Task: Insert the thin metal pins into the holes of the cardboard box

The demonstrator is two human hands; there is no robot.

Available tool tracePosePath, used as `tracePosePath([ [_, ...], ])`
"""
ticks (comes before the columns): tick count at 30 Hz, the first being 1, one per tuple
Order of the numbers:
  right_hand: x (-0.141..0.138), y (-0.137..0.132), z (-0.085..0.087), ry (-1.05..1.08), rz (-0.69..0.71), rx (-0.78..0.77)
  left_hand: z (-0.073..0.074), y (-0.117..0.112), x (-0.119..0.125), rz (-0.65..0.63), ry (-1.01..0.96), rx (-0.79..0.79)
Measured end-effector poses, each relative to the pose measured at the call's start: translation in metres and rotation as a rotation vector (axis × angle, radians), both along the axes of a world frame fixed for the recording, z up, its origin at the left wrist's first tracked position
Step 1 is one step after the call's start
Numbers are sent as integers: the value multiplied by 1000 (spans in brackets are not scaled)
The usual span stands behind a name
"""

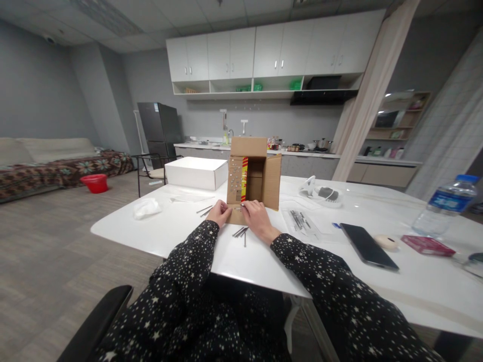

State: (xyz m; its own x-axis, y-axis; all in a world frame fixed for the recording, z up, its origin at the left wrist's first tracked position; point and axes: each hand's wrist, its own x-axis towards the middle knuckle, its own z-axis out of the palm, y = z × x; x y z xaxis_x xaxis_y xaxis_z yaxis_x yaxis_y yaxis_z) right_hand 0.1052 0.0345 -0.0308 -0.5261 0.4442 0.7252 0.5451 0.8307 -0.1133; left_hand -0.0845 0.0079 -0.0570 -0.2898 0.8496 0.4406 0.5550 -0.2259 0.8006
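Observation:
An open cardboard box [271,183] stands upright on the table, its mouth facing me and its flaps spread. Small silvery dots are scattered over its left flap, next to a red and yellow strip [244,176]. My left hand [220,213] is closed at the left edge of the lower flap [236,217]. On the right side of that flap, my right hand [258,218] has its fingers drawn together around a tiny pale item, too small to name. A few more small bits lie on the flap between the hands. Long thin nails [240,232] lie just in front, and others [204,210] to the left.
A white box [196,172] stands behind on the left, near crumpled white plastic [146,208]. To the right are a clear bag of dark metal pieces [302,223], a white device [327,195], a phone [368,245], a pink packet [427,245] and a water bottle [445,206].

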Motion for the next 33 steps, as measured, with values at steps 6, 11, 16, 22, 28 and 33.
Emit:
tracePosePath([
  [6,0,1,0,-14,-25,5,0,0,0,-16,-19,0],
  [11,1,3,-2,-5,-12,22,-2,1,-3,-22,-25,1],
  [16,1,3,-1,-14,-30,38,-4,3,-5,-21,7,6],
  [22,1,2,1,-42,-43,9,0,-1,-1,-6,-5,14],
  [28,0,3,0,-26,-13,11,4,-5,2,-4,9,-7],
  [33,-1,5,-1,-84,-28,59,1,-2,-1,4,25,1],
])
